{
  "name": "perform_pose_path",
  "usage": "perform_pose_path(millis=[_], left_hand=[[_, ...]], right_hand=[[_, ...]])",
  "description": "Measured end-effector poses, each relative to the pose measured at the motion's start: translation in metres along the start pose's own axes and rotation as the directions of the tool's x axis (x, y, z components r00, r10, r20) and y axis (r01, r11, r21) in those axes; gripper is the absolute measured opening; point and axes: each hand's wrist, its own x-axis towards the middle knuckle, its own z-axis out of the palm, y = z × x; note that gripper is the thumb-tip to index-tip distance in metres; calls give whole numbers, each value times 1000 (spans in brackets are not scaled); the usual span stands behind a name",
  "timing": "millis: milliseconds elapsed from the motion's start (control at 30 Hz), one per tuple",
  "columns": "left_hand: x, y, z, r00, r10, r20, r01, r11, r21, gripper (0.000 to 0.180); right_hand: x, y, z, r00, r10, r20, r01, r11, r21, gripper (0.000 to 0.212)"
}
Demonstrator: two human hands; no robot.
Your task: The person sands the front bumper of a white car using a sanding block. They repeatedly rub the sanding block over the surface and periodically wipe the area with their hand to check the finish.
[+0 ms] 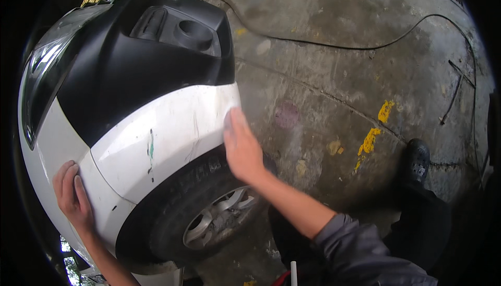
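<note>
Touching white bodywork with both hands, head view. Car at left, its white bumper (172,126) left of centre, directly above the tyre (167,218). Left hand (71,197) on the white panel (102,202) across the seam, fingers slightly bent, gripping nothing visible. Right hand (242,147) at the bumper's right edge, fingers extended, slightly blurred; cannot tell if anything lies under the fingertips. Hands well apart. Green streak (151,147) and fine scratches on the bumper between them. Black section (151,69) above, with round recess. Concrete floor (318,82) to the right: dark hose (334,46), yellow paint marks (370,140), crossed metal bars (460,79). Dark shoe (418,159) lower right.
</note>
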Motion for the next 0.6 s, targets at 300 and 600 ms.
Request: perform_pose_path(millis=[300,600], left_hand=[[1,3,4,1000,-14,-4,14,1000,7,23],[-7,-14,4,1000,19,16,-19,1000,19,22]], right_hand=[[20,5,1,1000,-20,-8,20,1000,-1,60],[-4,-27,6,983,170,75,-176,980,88,62]])
